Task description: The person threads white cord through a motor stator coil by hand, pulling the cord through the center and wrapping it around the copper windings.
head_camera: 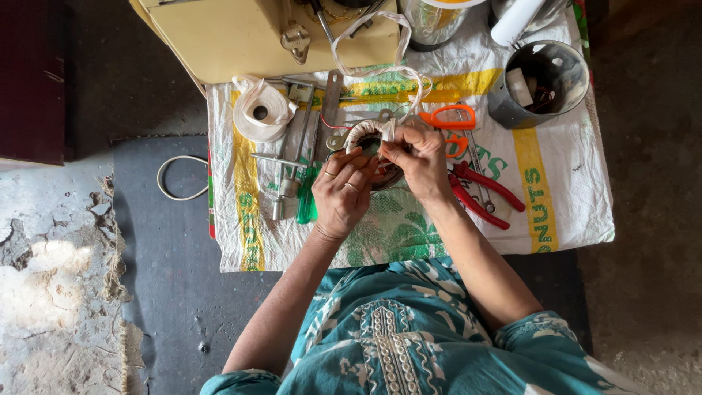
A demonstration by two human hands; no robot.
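My left hand (342,192) grips a round coil ring (363,134) partly wrapped in white cloth tape, holding it from below over the woven sack (556,183). My right hand (419,157) pinches the white tape (380,69) at the ring's top right. The tape loops up from the ring toward the yellow box. Most of the ring is hidden behind my fingers.
A roll of white tape (260,110) lies at the left. Screwdrivers (292,175) and metal tools lie beside my left hand. Orange scissors (447,117) and red pliers (484,192) are at the right. A grey metal tin (540,84) stands far right, a yellow box (241,33) behind.
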